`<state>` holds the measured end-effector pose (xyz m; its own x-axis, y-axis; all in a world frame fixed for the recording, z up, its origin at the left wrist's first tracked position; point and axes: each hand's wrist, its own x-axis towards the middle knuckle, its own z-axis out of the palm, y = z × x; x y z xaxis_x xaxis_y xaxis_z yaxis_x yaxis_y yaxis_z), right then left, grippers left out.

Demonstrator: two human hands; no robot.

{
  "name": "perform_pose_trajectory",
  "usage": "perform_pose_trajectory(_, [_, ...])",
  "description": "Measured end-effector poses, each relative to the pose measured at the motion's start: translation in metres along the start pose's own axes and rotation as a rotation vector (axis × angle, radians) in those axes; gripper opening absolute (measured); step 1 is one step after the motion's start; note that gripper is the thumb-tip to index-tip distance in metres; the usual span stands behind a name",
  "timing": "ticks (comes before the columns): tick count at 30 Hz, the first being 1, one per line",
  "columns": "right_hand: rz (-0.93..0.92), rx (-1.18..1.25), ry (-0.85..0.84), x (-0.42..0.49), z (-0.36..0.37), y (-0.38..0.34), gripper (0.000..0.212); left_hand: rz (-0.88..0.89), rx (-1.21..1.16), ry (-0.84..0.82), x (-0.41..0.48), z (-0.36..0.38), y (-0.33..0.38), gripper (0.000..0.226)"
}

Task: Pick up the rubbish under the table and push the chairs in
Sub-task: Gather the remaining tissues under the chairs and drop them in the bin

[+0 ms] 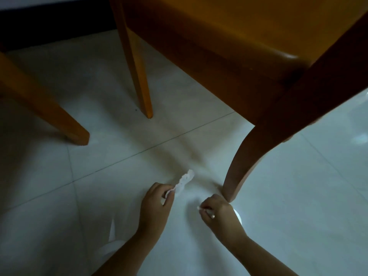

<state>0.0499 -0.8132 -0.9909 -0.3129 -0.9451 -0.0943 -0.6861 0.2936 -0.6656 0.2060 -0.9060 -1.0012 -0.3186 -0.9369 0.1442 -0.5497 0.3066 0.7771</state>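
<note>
View down onto a pale, glossy tiled floor (95, 140) in dim light. A wooden chair with an orange-brown seat (239, 36) fills the upper right of the frame. Its curved dark leg (237, 172) meets the floor at centre right. Two more slanted wooden legs (142, 84) stand at upper centre and at the left edge.

At lower centre, a person's two bare forearms reach in. The left hand (157, 198) is curled and pinches the lower end of a ragged strip of white tissue paper (186, 181). The strip sticks out up and to the right of the fingers, and I cannot tell whether it touches the floor. The right hand (218, 211), just beside the foot of the curved leg, pinches a tiny white paper scrap (199, 207) low at the floor.

Both bits look feather-light, soft and easily torn, so a gentle fingertip pinch anywhere should hold them. The tiny one may need a fingernail to lift it off the slick tile. The chair looks solid and heavy, and is best pushed by its seat edge or back.
</note>
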Motion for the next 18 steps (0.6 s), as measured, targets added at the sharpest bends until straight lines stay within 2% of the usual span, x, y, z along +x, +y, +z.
perform_pose_trajectory(4, [-0.118,0.095,0.031,0.008,-0.018,-0.046,0.004,-0.059,-0.103,0.155,-0.006,-0.053,0.033,0.007])
perform_pose_trajectory(9, [-0.191,0.234,0.116,0.023,-0.039,-0.112,0.004,-0.018,-0.009,0.316,-0.017,-0.147,0.058,0.008])
perform_pose_trajectory(14, [-0.319,0.347,0.106,0.03,-0.057,-0.189,0.008,0.053,0.166,0.331,-0.017,-0.229,0.087,0.01])
perform_pose_trajectory(18, [-0.424,0.346,0.153,0.029,-0.079,-0.248,0.015,0.056,0.092,0.41,0.0,-0.259,0.117,0.014])
